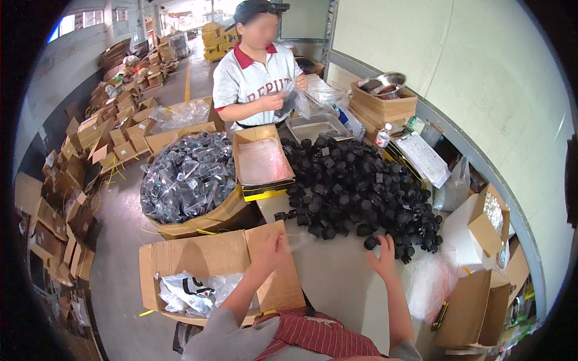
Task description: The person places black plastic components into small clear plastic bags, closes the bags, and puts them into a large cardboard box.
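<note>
My left hand (269, 251) is closed, pinching what looks like a small clear plastic bag (299, 240) above the near edge of the table. To its right, my right hand (383, 259) has thumb and fingers spread at the near edge of a big heap of black plastic parts (355, 186). One round black part (371, 243) lies right by those fingertips; whether they touch it I cannot tell. Below my left forearm stands an open cardboard box (198, 253) with white and clear plastic bags (188, 293) inside.
A large carton (180, 227) of bagged dark parts stands left of the table. Beyond the shallow box (257, 135), a co-worker (256, 78) handles a clear bag. A bottle (383, 136), clipboard (422, 157) and open cartons (466, 313) line the right side. Cardboard piles fill the far left.
</note>
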Tool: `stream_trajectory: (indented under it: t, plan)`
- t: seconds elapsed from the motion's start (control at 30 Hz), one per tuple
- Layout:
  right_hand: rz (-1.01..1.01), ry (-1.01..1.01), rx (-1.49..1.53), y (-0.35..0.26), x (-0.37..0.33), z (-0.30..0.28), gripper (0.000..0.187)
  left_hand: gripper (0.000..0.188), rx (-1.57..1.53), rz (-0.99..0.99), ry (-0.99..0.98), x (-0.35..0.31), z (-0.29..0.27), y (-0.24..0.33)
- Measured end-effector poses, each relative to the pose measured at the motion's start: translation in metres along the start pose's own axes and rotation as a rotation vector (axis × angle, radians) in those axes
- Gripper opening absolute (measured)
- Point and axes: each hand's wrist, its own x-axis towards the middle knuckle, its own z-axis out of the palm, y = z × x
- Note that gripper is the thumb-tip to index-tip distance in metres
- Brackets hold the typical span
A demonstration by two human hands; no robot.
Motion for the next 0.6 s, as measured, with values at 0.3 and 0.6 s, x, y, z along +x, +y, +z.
stream_trajectory:
  t: [0.3,0.6]
  plan:
    - [-0.103,0.061,-0.574,0.001,0.0,0.051,0.064,0.018,0.316,0.138,0.457,0.028,-0.055,0.01]
    - [-0.176,0.012,-0.309,-0.029,-0.092,0.022,0.055,0.034,0.182,0.599,0.184,0.016,0.037,0.051]
